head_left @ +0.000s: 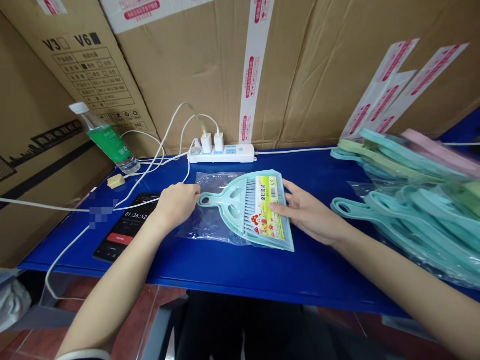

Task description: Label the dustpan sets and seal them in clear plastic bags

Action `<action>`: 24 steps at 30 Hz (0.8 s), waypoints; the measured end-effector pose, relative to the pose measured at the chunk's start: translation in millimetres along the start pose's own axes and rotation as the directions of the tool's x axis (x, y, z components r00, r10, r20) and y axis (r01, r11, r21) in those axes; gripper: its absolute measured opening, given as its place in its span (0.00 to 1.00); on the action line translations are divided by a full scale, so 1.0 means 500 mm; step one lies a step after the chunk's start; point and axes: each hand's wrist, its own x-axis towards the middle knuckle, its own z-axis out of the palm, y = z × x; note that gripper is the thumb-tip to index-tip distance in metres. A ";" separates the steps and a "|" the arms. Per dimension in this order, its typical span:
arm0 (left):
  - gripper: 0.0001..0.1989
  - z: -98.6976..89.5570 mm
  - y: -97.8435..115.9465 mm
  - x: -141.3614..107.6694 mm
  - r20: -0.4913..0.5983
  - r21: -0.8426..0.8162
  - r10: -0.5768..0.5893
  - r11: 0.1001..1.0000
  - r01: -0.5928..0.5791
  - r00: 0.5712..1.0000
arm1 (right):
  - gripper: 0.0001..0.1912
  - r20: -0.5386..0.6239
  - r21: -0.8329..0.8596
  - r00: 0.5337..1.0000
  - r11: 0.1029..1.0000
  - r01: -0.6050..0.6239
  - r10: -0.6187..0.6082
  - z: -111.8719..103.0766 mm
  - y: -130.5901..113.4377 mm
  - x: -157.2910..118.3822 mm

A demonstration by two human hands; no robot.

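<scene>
A light teal dustpan [231, 207] with a brush and a printed label card [270, 212] lies over a clear plastic bag [210, 227] on the blue table. My right hand [309, 212] grips the wide end of the dustpan set, thumb on the card and fingers behind it. At the handle end, my left hand [178, 205] is closed, its fingertips curled beside the handle loop; what they pinch is too small to make out.
Bagged teal dustpans [412, 230] and green and pink ones pile up at the right. A power strip [225, 154] with white cables, a tilted bottle [108, 142] and a phone [122, 232] are at the back and left. Cardboard boxes [210, 65] stand behind.
</scene>
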 end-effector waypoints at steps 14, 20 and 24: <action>0.15 0.001 -0.002 0.009 -0.026 -0.008 -0.065 0.998 0.065 0.998 | 0.26 -0.051 0.009 0.997 0.998 -0.063 0.064 0.024 -0.022 -0.003; 0.17 0.001 -0.011 0.008 -0.091 0.054 -0.118 0.991 0.123 0.989 | 0.37 -0.058 -0.005 0.997 0.999 -0.044 0.044 0.017 -0.010 0.002; 0.18 -0.006 -0.017 0.006 -0.110 0.102 -0.183 0.976 0.194 0.977 | 0.43 -0.027 -0.045 1.000 0.999 -0.013 0.012 0.007 -0.001 0.005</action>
